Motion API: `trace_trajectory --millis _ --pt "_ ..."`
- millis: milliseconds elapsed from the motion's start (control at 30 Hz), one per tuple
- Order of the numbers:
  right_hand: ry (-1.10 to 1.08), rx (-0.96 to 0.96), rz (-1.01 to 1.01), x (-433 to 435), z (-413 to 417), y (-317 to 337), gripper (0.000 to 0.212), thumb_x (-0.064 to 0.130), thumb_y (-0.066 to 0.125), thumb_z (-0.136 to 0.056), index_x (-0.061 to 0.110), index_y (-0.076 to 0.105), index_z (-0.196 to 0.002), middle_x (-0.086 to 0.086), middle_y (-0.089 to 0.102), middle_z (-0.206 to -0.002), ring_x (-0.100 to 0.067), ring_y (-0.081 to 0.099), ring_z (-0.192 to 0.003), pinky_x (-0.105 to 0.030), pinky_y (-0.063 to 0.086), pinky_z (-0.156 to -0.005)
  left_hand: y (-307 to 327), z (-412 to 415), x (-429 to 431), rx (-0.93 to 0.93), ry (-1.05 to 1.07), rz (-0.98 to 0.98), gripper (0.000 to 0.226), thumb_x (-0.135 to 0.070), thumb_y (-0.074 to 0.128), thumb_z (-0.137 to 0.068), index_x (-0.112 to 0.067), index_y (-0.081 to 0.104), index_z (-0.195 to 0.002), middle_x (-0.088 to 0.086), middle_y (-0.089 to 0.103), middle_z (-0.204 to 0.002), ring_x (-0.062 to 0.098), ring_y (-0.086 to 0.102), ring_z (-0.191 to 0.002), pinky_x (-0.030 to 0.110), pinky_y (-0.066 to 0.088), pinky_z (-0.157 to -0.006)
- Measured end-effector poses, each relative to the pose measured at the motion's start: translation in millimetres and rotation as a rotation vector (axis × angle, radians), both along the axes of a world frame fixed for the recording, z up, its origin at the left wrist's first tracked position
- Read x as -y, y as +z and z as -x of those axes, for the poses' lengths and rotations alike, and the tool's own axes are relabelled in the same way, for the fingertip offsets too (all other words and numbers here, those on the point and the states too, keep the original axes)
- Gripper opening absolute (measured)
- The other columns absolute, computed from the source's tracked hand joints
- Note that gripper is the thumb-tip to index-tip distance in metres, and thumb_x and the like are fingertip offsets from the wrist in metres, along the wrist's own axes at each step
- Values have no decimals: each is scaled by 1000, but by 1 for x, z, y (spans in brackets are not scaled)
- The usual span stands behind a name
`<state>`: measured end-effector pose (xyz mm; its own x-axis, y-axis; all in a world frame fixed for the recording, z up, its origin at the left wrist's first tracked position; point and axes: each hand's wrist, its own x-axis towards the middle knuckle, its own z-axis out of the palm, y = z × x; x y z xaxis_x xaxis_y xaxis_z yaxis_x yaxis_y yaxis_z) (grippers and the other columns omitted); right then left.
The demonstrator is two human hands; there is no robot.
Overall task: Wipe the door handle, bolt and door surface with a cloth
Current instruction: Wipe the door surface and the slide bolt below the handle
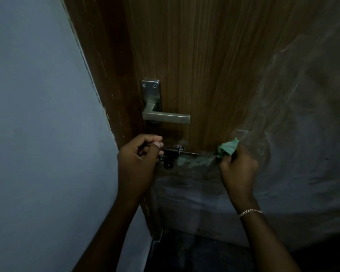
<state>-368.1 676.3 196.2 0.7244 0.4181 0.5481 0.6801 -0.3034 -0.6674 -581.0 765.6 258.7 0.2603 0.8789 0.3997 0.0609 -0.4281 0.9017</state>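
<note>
Cloth point(229, 147), green and bunched, sticks up out of the right hand point(238, 169), whose curled fingers grip it against the door point(204, 65), just right of the bolt point(182, 152) and a little apart from its rod tip. The left hand point(137, 160) is curled too, thumb and fingers pinching the bolt's left end and hiding it. The door handle point(166, 117) sits above, touched by neither hand. Most of the cloth is buried in the fist. The dim light and a hazy, wrinkled sheen blur the door's right and lower parts.
</note>
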Motion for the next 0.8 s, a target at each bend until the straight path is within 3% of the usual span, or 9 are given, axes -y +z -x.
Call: trace_trajectory --millis 67,133,300,400,467,533,600,700,800 --pt "-65 39 -140 -6 -10 17 13 4 61 -84 11 64 -94 -5 69 -82 -9 57 -68 -3 31 -63 -1 -2 -1 -1 1 0 17 -4 60 -94 -9 73 -103 0 75 -93 12 73 -81 22 59 -71" --pt "-95 60 -192 -14 -9 28 11 9 59 -86 10 62 -96 -5 68 -84 -10 56 -69 -4 30 -65 -4 -4 -1 -2 6 10 17 -4 60 -95 -10 73 -103 0 75 -93 11 73 -81 23 59 -71" --pt "6 -45 99 4 0 -8 20 4 57 -84 6 65 -103 -12 70 -90 -30 67 -80 -23 41 -69 -7 -9 2 -30 -18 0 17 -4 60 -95 -9 72 -105 -1 75 -94 10 73 -81 22 58 -70" --pt "-48 -15 -98 -1 -12 10 29 18 51 -82 10 63 -107 -3 69 -93 -13 63 -81 -17 44 -71 -7 -7 1 -45 -11 1 17 -6 60 -95 -11 72 -105 -2 75 -95 10 73 -83 22 59 -71" --pt "-43 36 -179 -13 -4 25 22 20 50 -86 16 53 -107 6 61 -89 -2 54 -76 -11 41 -66 -6 -8 0 -45 -7 -3 17 -6 60 -94 -11 72 -104 -2 75 -95 10 73 -83 22 59 -72" --pt "33 49 -99 -17 10 23 21 16 54 -91 20 46 -109 8 57 -87 -11 60 -73 -24 48 -60 -5 -10 1 -41 -7 -6 16 -5 60 -94 -10 72 -104 0 74 -95 11 73 -82 21 58 -71" --pt "74 -6 47 -6 13 6 28 10 58 -90 21 45 -113 5 59 -85 -21 66 -73 -28 47 -58 -4 -10 2 -39 -20 -6 16 -4 60 -94 -8 72 -104 1 74 -96 11 73 -82 20 57 -70" --pt "-6 -86 -14 11 -5 5 28 10 57 -87 13 53 -114 -5 66 -91 -23 65 -80 -23 40 -66 -2 -8 1 -49 -23 -16 17 -4 59 -94 -10 73 -104 0 74 -96 10 73 -83 21 58 -71" --pt "-43 25 -197 1 -10 26 16 20 54 -87 10 57 -98 3 58 -83 -3 51 -72 -9 33 -63 -3 -7 0 -55 -16 -6 18 -3 59 -94 -10 73 -103 0 74 -96 10 73 -84 23 59 -73"
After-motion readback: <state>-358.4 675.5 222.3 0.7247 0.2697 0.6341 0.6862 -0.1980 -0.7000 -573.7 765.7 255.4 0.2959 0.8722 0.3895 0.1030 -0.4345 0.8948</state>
